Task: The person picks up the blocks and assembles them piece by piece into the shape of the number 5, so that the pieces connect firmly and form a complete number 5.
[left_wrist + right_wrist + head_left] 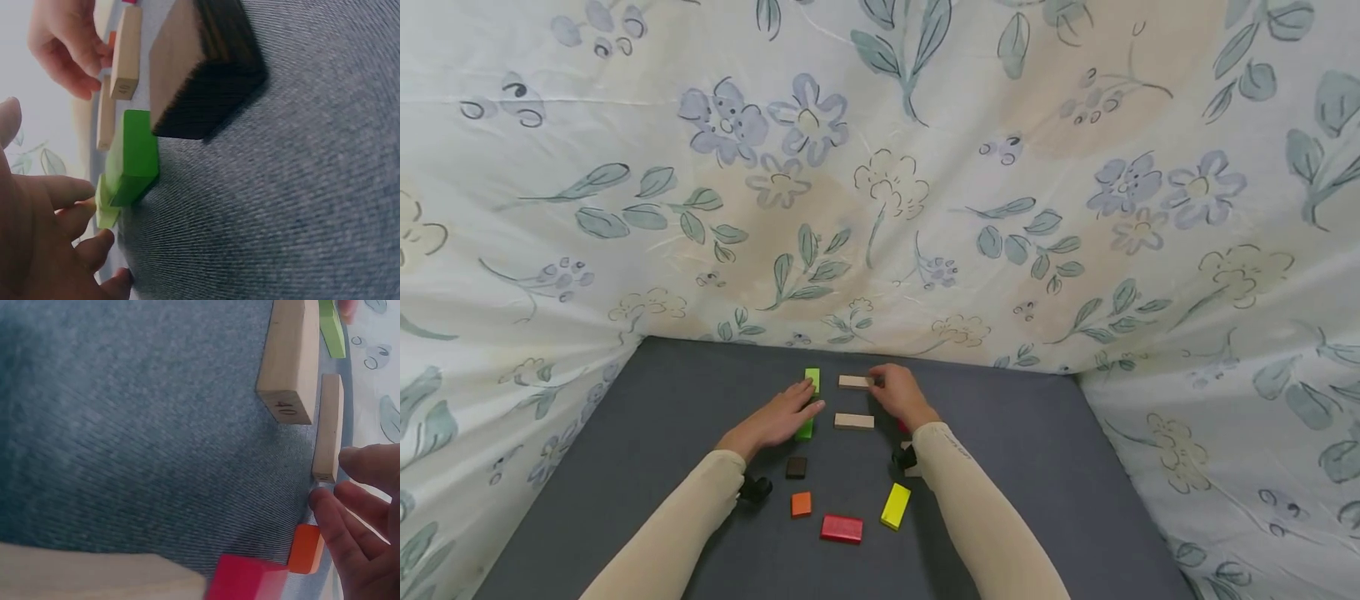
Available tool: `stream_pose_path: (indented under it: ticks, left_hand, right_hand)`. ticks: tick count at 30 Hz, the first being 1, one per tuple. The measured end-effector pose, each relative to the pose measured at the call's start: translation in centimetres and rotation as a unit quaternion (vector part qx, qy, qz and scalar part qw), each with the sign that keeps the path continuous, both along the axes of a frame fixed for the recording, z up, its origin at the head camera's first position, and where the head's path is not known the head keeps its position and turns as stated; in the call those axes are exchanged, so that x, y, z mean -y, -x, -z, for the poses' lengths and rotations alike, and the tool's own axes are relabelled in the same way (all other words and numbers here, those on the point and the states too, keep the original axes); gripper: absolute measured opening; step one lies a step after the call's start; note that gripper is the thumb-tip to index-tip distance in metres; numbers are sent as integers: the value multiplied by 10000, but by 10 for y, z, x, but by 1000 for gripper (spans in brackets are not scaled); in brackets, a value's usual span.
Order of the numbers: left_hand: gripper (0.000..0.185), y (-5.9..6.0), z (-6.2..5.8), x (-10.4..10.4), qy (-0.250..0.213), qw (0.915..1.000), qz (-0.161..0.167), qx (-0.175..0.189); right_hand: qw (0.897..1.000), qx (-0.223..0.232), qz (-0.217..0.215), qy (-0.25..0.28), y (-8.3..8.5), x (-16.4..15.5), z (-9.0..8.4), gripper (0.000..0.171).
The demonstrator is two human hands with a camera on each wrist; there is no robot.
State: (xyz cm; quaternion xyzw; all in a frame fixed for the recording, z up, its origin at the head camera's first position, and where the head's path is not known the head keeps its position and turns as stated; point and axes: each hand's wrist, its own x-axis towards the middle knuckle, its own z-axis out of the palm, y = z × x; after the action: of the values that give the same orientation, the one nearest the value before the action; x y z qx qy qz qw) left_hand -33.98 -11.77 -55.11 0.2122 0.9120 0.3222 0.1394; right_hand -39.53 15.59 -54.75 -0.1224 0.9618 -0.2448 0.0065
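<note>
left hand [784, 417] on green blocks [812, 380] | right hand [901, 393] touching far wooden block [854, 382] | grey mat [1037, 467]

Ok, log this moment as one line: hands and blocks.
left hand: fingers on green block | right hand: fingertips at end of far plain wooden block | near plain wooden block: untouched

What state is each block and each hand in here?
Far plain wooden block: flat, right hand fingertips at its end.
Near plain wooden block: flat, untouched.
Green blocks: flat, under left hand fingers.
Dark brown block: flat, free.
Orange block, red block, yellow block: flat, free.
</note>
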Motion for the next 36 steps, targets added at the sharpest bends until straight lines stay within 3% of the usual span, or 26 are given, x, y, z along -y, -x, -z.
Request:
stream_pose_path:
  ticks: [7,15,22,36]
  left_hand:
    - [98,12,21,6,-165,9999,-51,10]
    - [97,7,12,4,-56,9996,-122,241]
    - [86,-2,3,-4,171,9996,-115,199]
    - [82,-8,4,-15,254,9991,-207,262]
  right_hand:
    - [9987,-119,-244,-428,6,5,-3,33]
    - [9986,-46,-234,-477,4,10,-3,27]
    - [9980,-76,-211,-590,5,13,-1,26]
    - [9979,-195,-260,-569,6,13,2,25]
